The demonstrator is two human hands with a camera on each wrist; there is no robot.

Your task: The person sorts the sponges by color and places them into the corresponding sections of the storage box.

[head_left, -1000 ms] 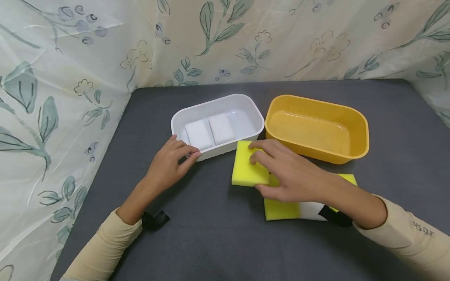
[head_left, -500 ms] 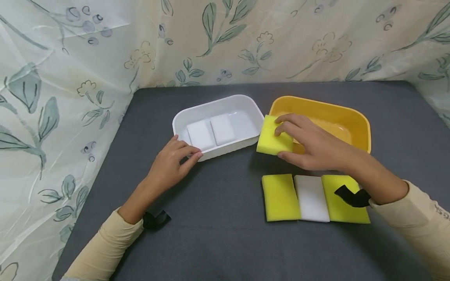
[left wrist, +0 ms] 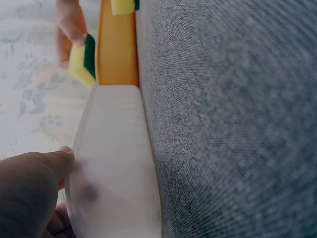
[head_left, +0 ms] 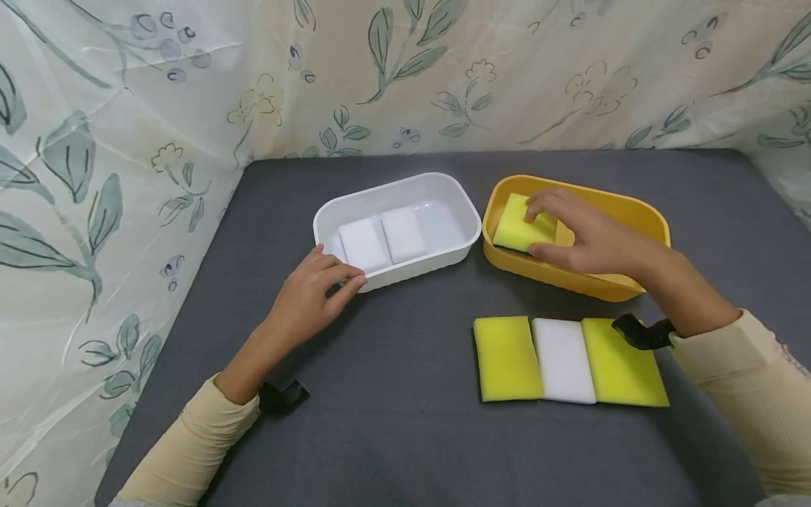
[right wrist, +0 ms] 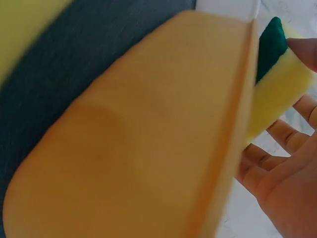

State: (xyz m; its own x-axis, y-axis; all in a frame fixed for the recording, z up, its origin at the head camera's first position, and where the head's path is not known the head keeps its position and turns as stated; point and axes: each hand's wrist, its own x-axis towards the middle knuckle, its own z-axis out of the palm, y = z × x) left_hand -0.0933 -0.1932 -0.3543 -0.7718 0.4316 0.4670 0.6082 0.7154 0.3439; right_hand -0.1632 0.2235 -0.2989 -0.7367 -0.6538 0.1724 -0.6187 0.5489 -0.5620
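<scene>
A dark grey tabletop (head_left: 405, 429), with a fine weave in the left wrist view, lies beneath everything. A pale sheet (head_left: 526, 77) with leaves, flowers and berries hangs behind it and along its left side.

The yellow sponge (head_left: 514, 229) is over the left end of the yellow tub (head_left: 624, 211), its yellow face up and its green layer beneath. In the wrist views it is tilted at rim height. Its left edge slants from far right to near left; fingers cover part of it, so its long axis cannot be told. The tub's long axis runs left to right, the right end nearer.

The hands are apart: the right hand (head_left: 586, 232) pinches the sponge between thumb and fingers, the left hand (head_left: 310, 289) pinches the rim of the white tub (head_left: 424, 269), which holds two white sponges (head_left: 362, 243).

Near the yellow tub, two flat yellow sponges (head_left: 509, 360) flank a white one (head_left: 562, 360), long axes running near to far.
</scene>
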